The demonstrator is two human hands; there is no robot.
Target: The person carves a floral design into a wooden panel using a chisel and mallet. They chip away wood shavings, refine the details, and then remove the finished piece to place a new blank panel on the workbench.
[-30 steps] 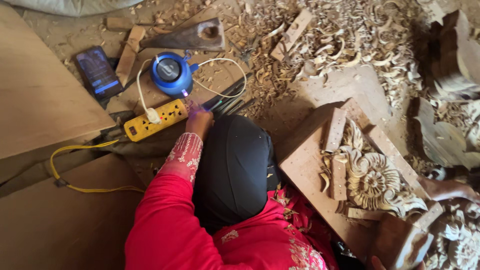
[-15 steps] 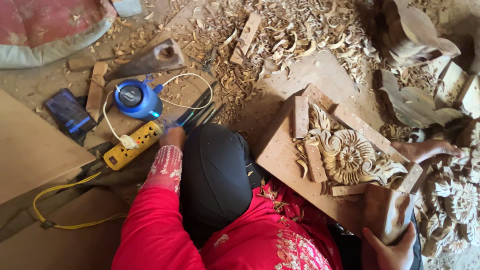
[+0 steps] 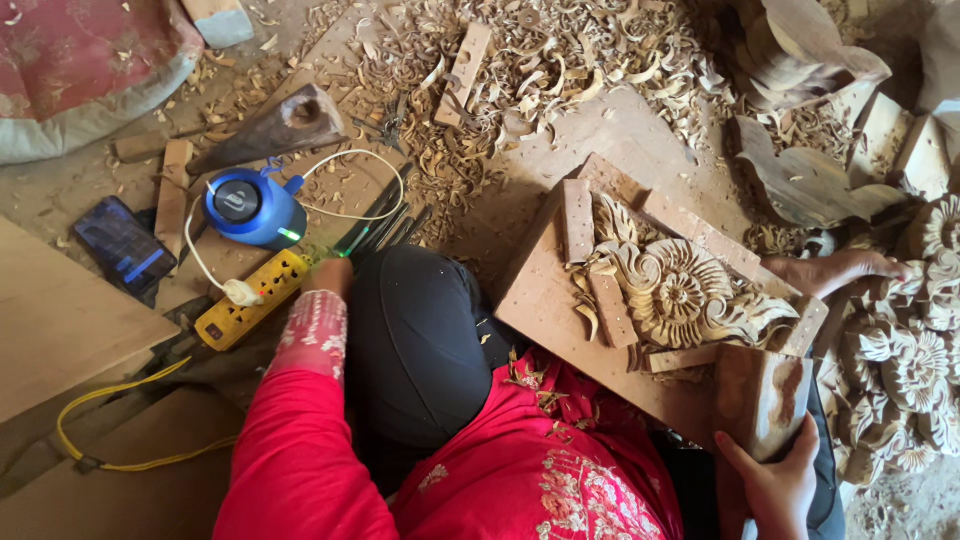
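My left hand (image 3: 328, 278) reaches past my black-clad knee (image 3: 415, 340) to a bundle of dark chisels (image 3: 385, 228) lying beside a yellow power strip (image 3: 250, 300). Its fingers are hidden, so its grip is unclear. At the lower right, my right hand (image 3: 772, 487) grips a chunky wooden mallet block (image 3: 760, 400). The block rests at the near corner of a board (image 3: 545, 300) carrying a carved floral wood panel (image 3: 680, 290). A bare foot (image 3: 830, 270) rests by the board's right corner.
A blue round speaker (image 3: 245, 208) with a white cable and a dark phone (image 3: 125, 250) lie at the left. Wood shavings (image 3: 540, 60) cover the floor at the top. More carved pieces (image 3: 905, 360) sit at the right, a wooden plank (image 3: 60, 320) at the left, and a red cushion (image 3: 80, 50) at the top left.
The view has swung so the carved panel sits nearer the centre. My right hand with the wooden block has come into sight at the lower right. My left hand stays by the chisels.
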